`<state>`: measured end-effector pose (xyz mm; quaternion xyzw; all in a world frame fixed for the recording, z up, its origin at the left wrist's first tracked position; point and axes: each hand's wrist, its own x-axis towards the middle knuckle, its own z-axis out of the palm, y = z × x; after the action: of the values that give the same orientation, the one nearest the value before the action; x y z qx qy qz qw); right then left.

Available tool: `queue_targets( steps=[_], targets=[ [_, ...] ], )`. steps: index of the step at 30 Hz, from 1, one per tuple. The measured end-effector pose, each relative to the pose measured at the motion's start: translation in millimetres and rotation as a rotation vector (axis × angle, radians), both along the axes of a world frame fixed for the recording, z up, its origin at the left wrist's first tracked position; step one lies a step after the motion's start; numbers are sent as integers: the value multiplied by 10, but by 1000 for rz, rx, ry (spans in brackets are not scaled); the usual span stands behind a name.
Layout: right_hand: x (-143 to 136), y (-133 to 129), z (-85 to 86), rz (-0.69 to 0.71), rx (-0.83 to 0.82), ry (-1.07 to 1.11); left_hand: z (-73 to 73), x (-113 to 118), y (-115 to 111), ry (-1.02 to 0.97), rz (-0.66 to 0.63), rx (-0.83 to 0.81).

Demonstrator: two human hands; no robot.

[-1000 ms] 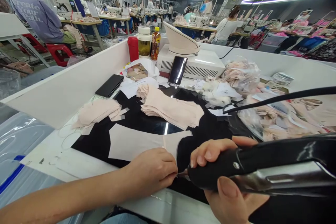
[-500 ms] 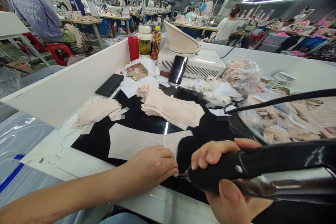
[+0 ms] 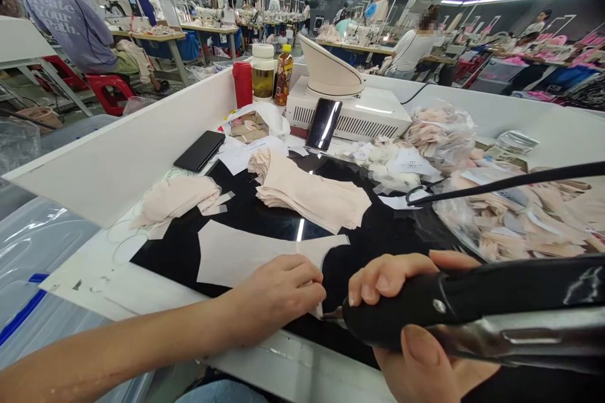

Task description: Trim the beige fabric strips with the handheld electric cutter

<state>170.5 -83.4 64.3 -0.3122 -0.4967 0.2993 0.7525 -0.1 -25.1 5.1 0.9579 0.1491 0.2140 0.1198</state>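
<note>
My right hand (image 3: 411, 327) is wrapped round a thick black handheld tool (image 3: 515, 302) with a metal lever, its narrow tip pointing left. My left hand (image 3: 283, 293) lies on the right part of a flat pale pink fabric piece (image 3: 246, 249), fingers pressed together at its lower right edge. The tool's tip touches or nearly touches that edge beside my left fingertips. Behind this piece, a stack of pale pink fabric (image 3: 307, 192) rests on the black glossy surface (image 3: 165, 258). A smaller pile of fabric (image 3: 177, 198) sits to the left.
A black phone (image 3: 199, 151) lies at the left; another phone (image 3: 324, 124) leans against a white machine (image 3: 350, 113). A red flask (image 3: 242, 85), jar (image 3: 263, 72) and bottle (image 3: 283, 79) stand behind. Bagged fabric (image 3: 529, 214) and a black cable (image 3: 510, 181) are at the right.
My left fingers have shifted slightly up and right, uncovering a bit of the fabric's lower corner near the tool tip. The whole view has moved slightly.
</note>
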Motion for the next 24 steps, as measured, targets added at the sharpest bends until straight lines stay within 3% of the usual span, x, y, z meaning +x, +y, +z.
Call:
queue_targets(
  steps=[4, 11, 24],
  targets=[
    [-3, 6, 5, 8, 2, 17, 43, -14, 20, 50, -78, 6],
    [-9, -5, 7, 4, -8, 29, 69, -46, 48, 26, -106, -6],
    [-4, 5, -4, -1, -9, 56, 55, -85, 60, 10, -129, 210]
  ],
)
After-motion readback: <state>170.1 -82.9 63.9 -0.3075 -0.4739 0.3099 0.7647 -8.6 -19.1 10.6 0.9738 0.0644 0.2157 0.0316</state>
